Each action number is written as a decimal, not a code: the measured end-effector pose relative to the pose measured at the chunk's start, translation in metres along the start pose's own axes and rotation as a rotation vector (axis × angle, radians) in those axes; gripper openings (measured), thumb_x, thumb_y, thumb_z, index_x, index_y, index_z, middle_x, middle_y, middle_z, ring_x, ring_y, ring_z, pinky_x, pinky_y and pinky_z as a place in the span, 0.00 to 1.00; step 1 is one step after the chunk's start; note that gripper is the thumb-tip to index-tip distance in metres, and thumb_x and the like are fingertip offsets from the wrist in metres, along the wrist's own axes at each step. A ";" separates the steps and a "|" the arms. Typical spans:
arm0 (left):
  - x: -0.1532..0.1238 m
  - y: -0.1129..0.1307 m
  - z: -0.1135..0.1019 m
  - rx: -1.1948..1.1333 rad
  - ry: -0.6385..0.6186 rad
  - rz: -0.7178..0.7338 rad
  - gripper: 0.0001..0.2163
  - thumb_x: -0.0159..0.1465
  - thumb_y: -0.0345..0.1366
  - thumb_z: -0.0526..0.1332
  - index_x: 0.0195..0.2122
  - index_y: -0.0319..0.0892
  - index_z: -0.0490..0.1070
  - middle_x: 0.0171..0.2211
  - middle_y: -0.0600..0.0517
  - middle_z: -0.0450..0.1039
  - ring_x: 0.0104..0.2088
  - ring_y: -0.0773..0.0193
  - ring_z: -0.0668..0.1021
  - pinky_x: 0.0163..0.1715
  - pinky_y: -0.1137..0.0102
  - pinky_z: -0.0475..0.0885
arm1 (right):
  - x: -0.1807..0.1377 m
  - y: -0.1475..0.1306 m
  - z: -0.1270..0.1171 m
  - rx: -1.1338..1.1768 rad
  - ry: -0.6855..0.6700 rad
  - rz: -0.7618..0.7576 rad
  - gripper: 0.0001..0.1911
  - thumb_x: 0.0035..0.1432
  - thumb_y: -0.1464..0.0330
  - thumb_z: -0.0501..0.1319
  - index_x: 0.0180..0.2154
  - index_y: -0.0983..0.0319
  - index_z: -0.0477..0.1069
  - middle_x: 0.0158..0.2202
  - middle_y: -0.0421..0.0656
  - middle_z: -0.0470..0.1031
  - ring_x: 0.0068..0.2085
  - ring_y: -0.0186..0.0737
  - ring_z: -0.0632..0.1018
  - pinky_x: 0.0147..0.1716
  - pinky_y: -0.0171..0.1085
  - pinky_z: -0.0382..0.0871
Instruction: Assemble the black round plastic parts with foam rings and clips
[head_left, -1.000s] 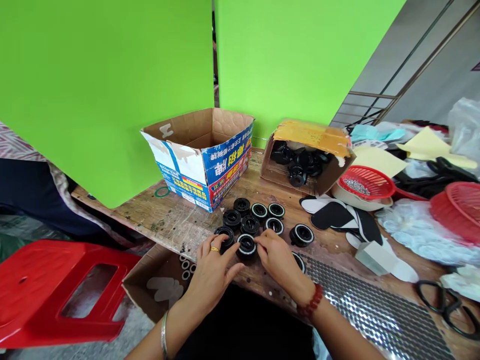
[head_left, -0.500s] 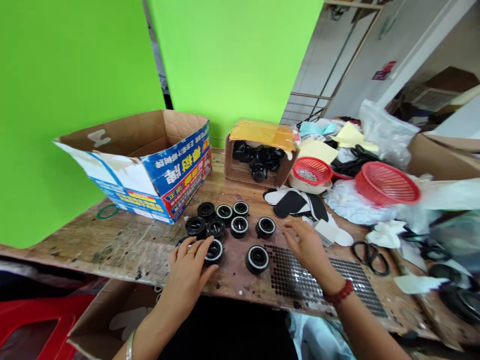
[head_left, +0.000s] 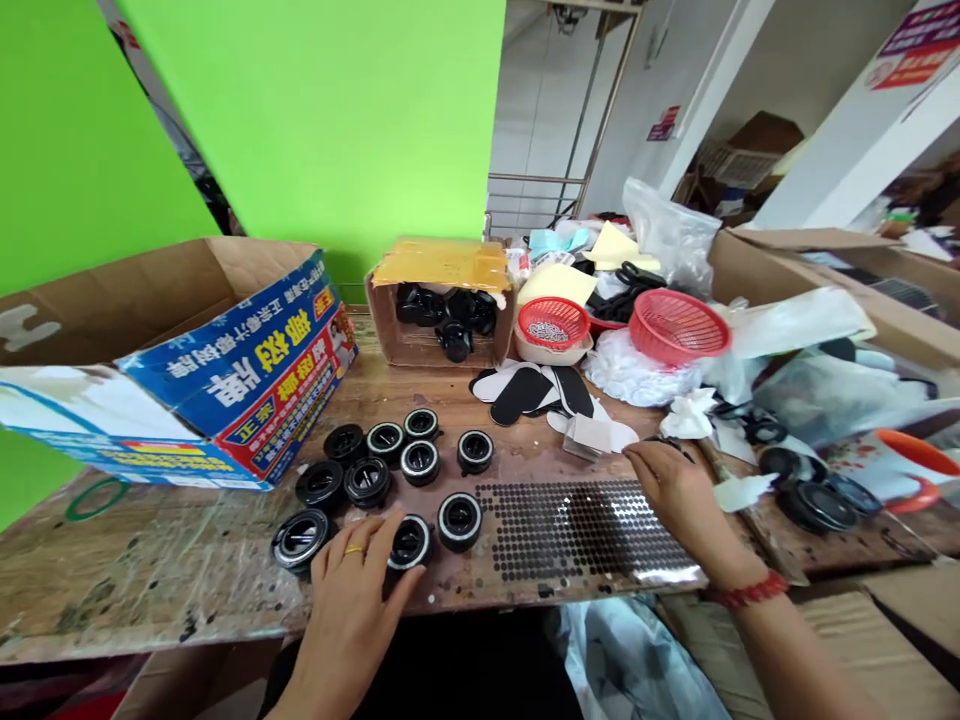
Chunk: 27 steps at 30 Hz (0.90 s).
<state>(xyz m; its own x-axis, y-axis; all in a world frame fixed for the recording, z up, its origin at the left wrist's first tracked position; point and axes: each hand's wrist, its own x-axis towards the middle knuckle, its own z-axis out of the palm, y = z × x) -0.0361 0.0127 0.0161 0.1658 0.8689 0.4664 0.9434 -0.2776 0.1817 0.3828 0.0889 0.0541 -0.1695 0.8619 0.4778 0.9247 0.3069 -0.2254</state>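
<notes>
My left hand rests at the table's front, its thumb and index finger around a round black part with a pale ring on top. Its other fingers are partly extended. Close by stand several similar black parts, some with pale rings, some all black. Farther right, beyond a sheet of small dark dots, my right hand hangs with its fingers drawn together. Black scissors show only in part behind that hand. Whether the fingertips hold anything is hidden.
A blue printed carton stands open at left. Behind the parts, a smaller carton holds black pieces. Black and white sole-shaped cutouts, red baskets and a mug are on the right.
The view has swung right. My right hand has moved right, from the dot sheet to the scissors. My left hand has shifted its black part rightward, closer to the neighbouring ringed one.
</notes>
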 end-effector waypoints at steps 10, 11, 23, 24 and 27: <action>-0.005 -0.008 0.006 0.015 -0.033 0.013 0.20 0.67 0.43 0.58 0.59 0.44 0.69 0.50 0.41 0.75 0.49 0.46 0.77 0.45 0.55 0.71 | 0.012 0.014 0.026 -0.006 -0.074 -0.022 0.21 0.60 0.72 0.59 0.55 0.67 0.72 0.59 0.58 0.72 0.62 0.56 0.71 0.59 0.55 0.69; -0.005 -0.008 0.005 0.008 -0.024 0.018 0.20 0.68 0.44 0.58 0.59 0.44 0.68 0.51 0.41 0.75 0.49 0.46 0.77 0.46 0.55 0.70 | 0.017 0.012 0.030 -0.021 -0.099 -0.027 0.22 0.58 0.75 0.59 0.55 0.67 0.73 0.58 0.58 0.73 0.62 0.56 0.72 0.59 0.55 0.69; -0.008 -0.020 0.008 -0.163 0.010 0.092 0.22 0.71 0.52 0.51 0.59 0.45 0.65 0.50 0.43 0.77 0.49 0.51 0.78 0.49 0.57 0.72 | -0.039 0.016 -0.083 0.168 -0.548 0.128 0.12 0.61 0.67 0.57 0.35 0.59 0.79 0.30 0.44 0.81 0.31 0.42 0.80 0.31 0.35 0.71; -0.007 -0.019 0.009 -0.178 0.015 0.093 0.22 0.71 0.52 0.51 0.58 0.45 0.66 0.50 0.44 0.77 0.48 0.51 0.79 0.49 0.57 0.72 | -0.048 0.018 -0.091 0.207 -0.658 0.165 0.10 0.58 0.68 0.58 0.32 0.59 0.78 0.27 0.43 0.79 0.28 0.41 0.79 0.27 0.33 0.69; -0.005 -0.016 0.013 -0.197 0.034 0.084 0.22 0.70 0.52 0.52 0.56 0.43 0.68 0.49 0.43 0.78 0.47 0.50 0.79 0.47 0.56 0.73 | -0.058 0.014 -0.091 0.245 -0.707 0.232 0.07 0.54 0.68 0.58 0.26 0.60 0.73 0.23 0.41 0.76 0.25 0.39 0.75 0.24 0.33 0.65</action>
<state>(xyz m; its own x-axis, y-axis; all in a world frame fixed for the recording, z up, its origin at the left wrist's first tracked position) -0.0480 0.0180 0.0002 0.2285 0.8258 0.5157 0.8515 -0.4263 0.3054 0.4364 0.0063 0.1005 -0.2343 0.9420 -0.2404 0.8754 0.0969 -0.4736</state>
